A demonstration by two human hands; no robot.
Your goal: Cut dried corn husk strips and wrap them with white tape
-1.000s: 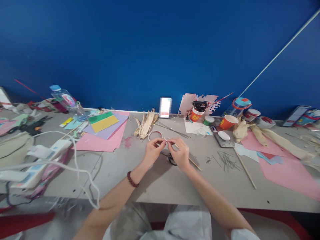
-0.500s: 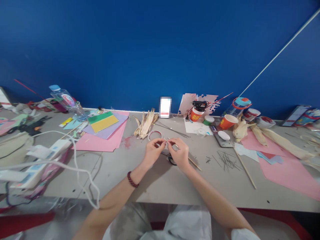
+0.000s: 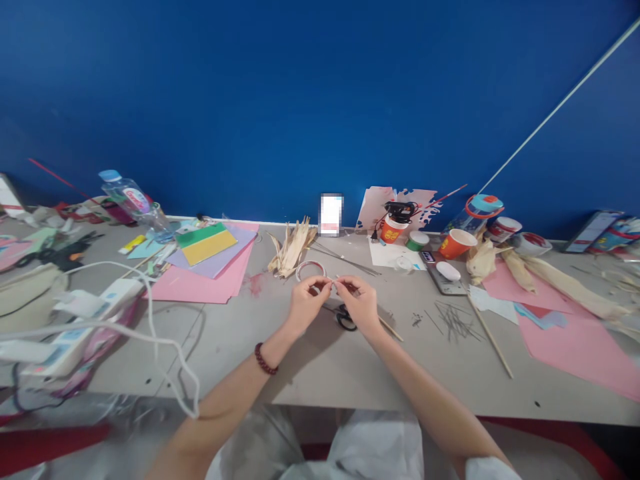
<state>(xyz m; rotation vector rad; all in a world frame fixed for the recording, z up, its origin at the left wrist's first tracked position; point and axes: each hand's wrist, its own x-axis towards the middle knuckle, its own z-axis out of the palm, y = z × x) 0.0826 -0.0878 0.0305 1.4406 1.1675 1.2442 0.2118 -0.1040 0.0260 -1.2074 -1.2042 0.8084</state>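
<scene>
My left hand (image 3: 306,301) and my right hand (image 3: 361,303) meet fingertip to fingertip above the middle of the table. Both are closed in a pinch, and whatever lies between the fingers is too small to make out. Just beyond my left hand lies a roll of tape (image 3: 311,268), partly covered by it. Black-handled scissors (image 3: 345,319) rest on the table below the gap between my hands, their blades partly hidden. A thin wooden stick (image 3: 391,329) pokes out from under my right hand. Dried corn husks (image 3: 290,250) lie behind the tape.
Left are coloured paper sheets (image 3: 205,283), a plastic bottle (image 3: 133,200) and a power strip (image 3: 95,320) with white cables. To the right lie short dark wires (image 3: 456,322), another stick (image 3: 493,340), an orange paper cup (image 3: 457,243) and a phone (image 3: 443,277). A blue wall (image 3: 320,100) stands behind.
My right hand has shifted very slightly, and more of the scissors' handle shows beside it. My left hand stays in the same place.
</scene>
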